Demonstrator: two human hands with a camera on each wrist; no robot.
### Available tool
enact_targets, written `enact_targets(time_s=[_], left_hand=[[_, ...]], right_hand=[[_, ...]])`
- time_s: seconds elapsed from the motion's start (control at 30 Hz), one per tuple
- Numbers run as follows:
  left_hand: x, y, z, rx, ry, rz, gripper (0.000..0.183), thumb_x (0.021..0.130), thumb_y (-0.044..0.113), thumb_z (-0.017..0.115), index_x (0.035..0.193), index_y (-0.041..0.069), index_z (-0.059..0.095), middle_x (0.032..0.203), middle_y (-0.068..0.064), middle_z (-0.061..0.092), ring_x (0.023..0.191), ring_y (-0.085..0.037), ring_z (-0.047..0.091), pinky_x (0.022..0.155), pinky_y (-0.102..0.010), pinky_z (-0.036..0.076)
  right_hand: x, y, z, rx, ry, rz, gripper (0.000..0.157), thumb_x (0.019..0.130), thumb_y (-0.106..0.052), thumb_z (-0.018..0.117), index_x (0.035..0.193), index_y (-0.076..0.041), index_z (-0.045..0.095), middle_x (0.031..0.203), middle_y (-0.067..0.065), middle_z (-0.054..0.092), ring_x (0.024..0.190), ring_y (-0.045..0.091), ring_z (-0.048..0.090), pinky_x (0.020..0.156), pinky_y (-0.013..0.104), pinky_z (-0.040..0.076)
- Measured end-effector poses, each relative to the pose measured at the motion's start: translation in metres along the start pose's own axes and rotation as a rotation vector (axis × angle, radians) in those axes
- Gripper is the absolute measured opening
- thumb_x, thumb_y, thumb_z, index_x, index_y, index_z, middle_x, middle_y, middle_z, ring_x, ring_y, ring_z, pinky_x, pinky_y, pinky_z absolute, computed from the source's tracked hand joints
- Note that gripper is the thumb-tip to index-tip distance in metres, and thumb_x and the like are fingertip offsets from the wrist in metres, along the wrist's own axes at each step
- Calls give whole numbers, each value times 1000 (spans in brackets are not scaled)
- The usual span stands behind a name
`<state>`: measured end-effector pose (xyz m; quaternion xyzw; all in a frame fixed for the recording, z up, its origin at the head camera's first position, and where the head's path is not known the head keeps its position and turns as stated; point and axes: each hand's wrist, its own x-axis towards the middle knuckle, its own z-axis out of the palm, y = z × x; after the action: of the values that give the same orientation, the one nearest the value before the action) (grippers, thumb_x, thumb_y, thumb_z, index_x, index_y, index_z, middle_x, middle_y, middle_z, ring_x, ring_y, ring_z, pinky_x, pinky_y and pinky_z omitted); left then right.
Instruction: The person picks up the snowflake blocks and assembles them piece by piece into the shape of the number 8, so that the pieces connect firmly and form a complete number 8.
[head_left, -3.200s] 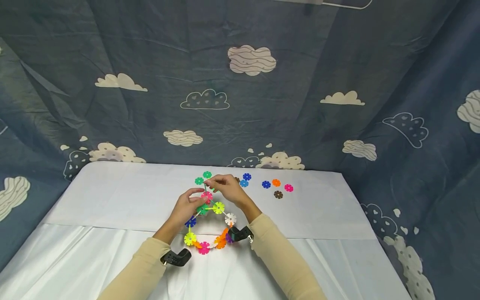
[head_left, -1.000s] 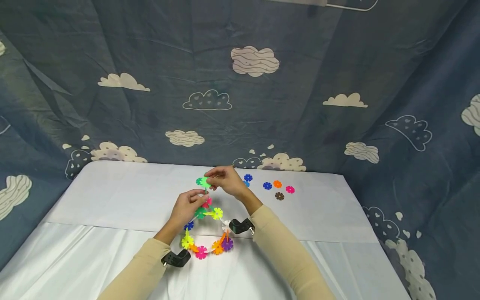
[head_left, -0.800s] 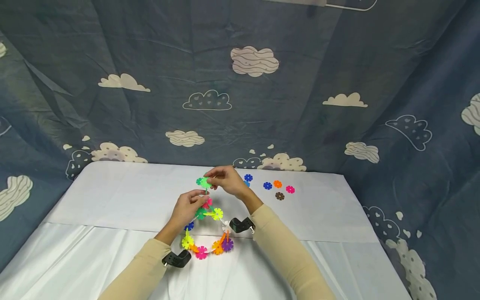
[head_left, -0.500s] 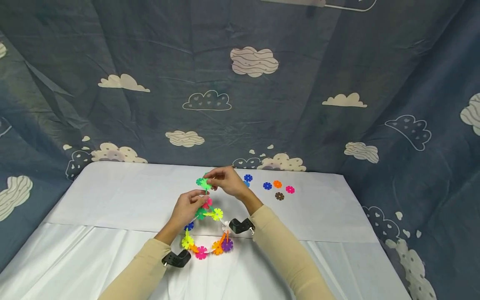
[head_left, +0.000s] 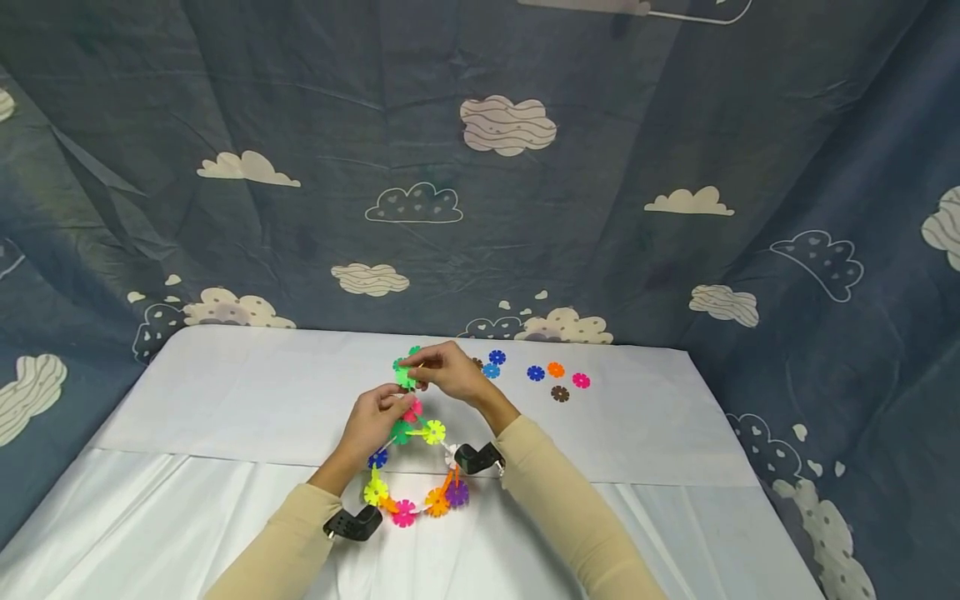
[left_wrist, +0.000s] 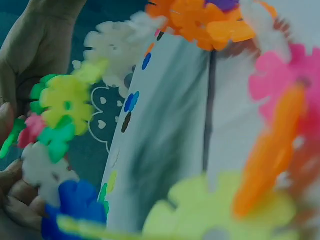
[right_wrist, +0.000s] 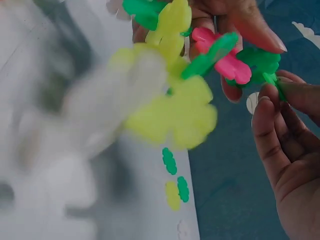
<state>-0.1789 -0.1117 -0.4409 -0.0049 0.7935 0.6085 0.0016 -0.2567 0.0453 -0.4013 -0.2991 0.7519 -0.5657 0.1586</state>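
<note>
A ring of interlocking plastic snowflake discs point(head_left: 403, 513), in several colours, lies towards me. My left hand point(head_left: 371, 423) grips its far end beside a pink disc point(right_wrist: 225, 57); in the right wrist view, green discs are slotted into that pink one. My right hand point(head_left: 450, 372) pinches a light green snowflake disc point(head_left: 406, 379) between thumb and fingers. The right wrist view shows this disc edge-on point(right_wrist: 274, 86), right against the green disc point(right_wrist: 260, 61) at the chain's tip. The left wrist view takes in much of the ring from inside, with a blue disc point(left_wrist: 75, 210) near my left fingers.
Loose discs lie along the back of the white-covered table point(head_left: 225, 392): blue point(head_left: 536, 373), orange point(head_left: 556, 369), pink point(head_left: 581, 381) and brown point(head_left: 560, 394) to the right, light blue point(head_left: 491, 371) behind my right hand. A dark cloud-print curtain point(head_left: 420, 250) hangs behind.
My right hand has taken up the light green disc and brought it down towards my left fingertips. The ring has shifted slightly nearer me. My left hand keeps its grip.
</note>
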Motion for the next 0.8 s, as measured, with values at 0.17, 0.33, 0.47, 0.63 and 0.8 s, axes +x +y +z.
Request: enact_targets(time_s=[0.17, 0.33, 0.47, 0.63, 0.8], left_hand=[[3, -1, -3, -2, 8, -60, 29, 93, 24, 66, 110, 1, 65, 90, -4, 66, 76, -11, 60, 72, -25, 49], [4, -3, -9, -66, 15, -88, 38, 93, 22, 65, 122, -1, 55, 84, -3, 68, 70, -10, 61, 65, -23, 51], [5, -7, -12, -123, 29, -111, 35, 94, 20, 65, 117, -3, 53, 78, 0, 67, 64, -9, 60, 61, -22, 52], [8, -17, -16, -192, 33, -161, 32, 94, 15, 63, 115, -6, 53, 84, -2, 65, 65, -7, 60, 60, -22, 52], [10, -25, -24, -238, 19, -207, 32, 98, 15, 57, 121, -7, 50, 90, -6, 63, 65, -8, 61, 61, -25, 56]], right_hand=[[4, 6, 1, 11, -6, 2, 21, 91, 6, 60, 111, 8, 67, 98, 17, 65, 67, 22, 61, 73, 52, 55], [13, 12, 8, 50, 13, 24, 17, 89, 7, 62, 106, 11, 64, 86, 14, 64, 64, 14, 61, 66, 33, 57], [20, 16, 16, 28, 16, 34, 15, 89, 5, 63, 103, 10, 66, 87, 18, 65, 66, 20, 62, 67, 35, 58], [23, 19, 24, 11, 1, 91, 18, 90, 5, 61, 106, 11, 67, 97, 27, 62, 77, 39, 64, 77, 51, 56], [26, 30, 34, 22, 46, 139, 17, 88, 8, 62, 103, 9, 69, 87, 19, 62, 75, 35, 66, 74, 49, 57]])
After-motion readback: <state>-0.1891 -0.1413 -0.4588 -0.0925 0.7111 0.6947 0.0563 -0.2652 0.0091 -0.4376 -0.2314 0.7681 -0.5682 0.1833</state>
